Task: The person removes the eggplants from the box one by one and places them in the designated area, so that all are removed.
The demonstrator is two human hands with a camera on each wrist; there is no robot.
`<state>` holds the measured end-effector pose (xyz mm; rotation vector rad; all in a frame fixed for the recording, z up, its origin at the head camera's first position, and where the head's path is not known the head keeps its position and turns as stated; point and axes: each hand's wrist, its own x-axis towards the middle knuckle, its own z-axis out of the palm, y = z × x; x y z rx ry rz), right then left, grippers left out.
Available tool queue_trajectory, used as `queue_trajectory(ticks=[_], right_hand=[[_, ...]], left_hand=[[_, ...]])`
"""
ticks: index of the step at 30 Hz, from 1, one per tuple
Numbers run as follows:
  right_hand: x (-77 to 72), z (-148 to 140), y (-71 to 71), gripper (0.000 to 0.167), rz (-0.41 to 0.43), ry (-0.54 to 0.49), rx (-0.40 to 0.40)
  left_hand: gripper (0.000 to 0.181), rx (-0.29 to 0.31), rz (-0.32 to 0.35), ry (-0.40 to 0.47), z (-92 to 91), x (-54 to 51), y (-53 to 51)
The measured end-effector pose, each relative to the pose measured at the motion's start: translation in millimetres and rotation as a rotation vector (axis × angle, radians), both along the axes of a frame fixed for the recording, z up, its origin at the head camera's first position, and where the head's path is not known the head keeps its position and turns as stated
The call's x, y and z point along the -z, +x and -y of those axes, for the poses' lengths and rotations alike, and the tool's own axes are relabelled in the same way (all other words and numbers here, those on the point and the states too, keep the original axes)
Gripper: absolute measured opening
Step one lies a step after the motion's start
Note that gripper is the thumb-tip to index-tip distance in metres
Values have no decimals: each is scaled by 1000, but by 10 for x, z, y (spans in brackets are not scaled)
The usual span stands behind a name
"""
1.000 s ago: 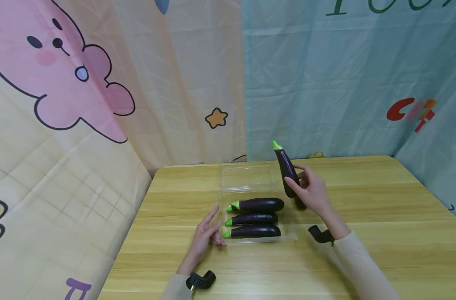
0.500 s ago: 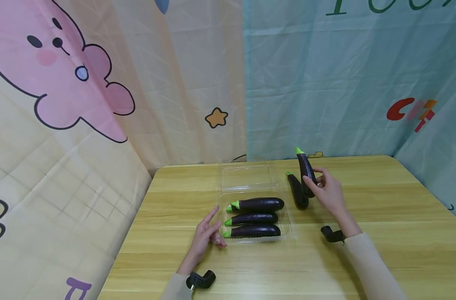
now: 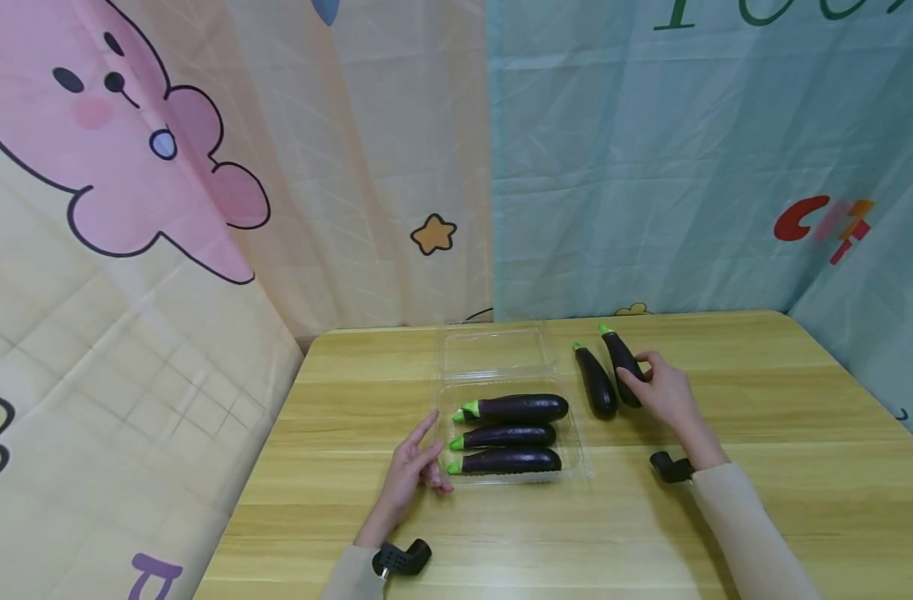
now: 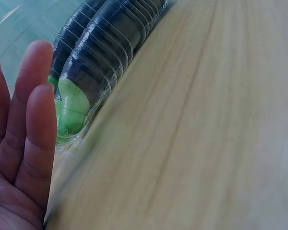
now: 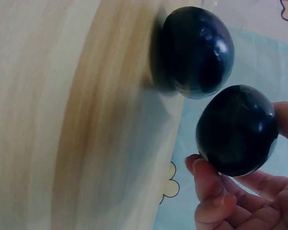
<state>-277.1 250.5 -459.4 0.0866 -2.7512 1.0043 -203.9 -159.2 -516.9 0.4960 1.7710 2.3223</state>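
The right hand (image 3: 668, 395) pinches a dark purple eggplant (image 3: 623, 365) with a green stem, low at the table beside another eggplant (image 3: 596, 381). In the right wrist view the held eggplant (image 5: 237, 130) shows its round end between thumb and fingers of the hand (image 5: 249, 199); the other one (image 5: 197, 51) is close by. Three eggplants lie side by side in a clear plastic box (image 3: 574, 450), stems to the left. At the box's left edge rests the left hand (image 3: 406, 477), fingers extended; in the left wrist view its fingers (image 4: 38, 139) are beside a green stem (image 4: 73, 108).
The box's clear lid (image 3: 494, 352) lies folded back behind it. The wooden table (image 3: 786, 400) reaches printed curtains (image 3: 614, 167) at the back and sides. A black device (image 3: 402, 558) is strapped to the left wrist and another (image 3: 671, 467) to the right.
The right hand has carried its eggplant rightward, away from the box, and lowered it beside the loose one, which now shows in full. The left hand has stayed at the box.
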Motion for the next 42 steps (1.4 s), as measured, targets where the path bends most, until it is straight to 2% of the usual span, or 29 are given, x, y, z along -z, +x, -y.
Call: queue_trajectory(ticks=[5,27,36,42], right_hand=[[35,-11,-22,61,66,57,-24],[105,45,-62,59,135,107,-80],[121,61,-57,74,159,121,-67],[106,62,-42,78,177,148,-62]], left_hand=[[62,5,-4,1,3,0,-2],[63,4,22,2,-1,-9,0],[63,3,15,1,2,-2,4],[62,4,21,7,1,-6,5]])
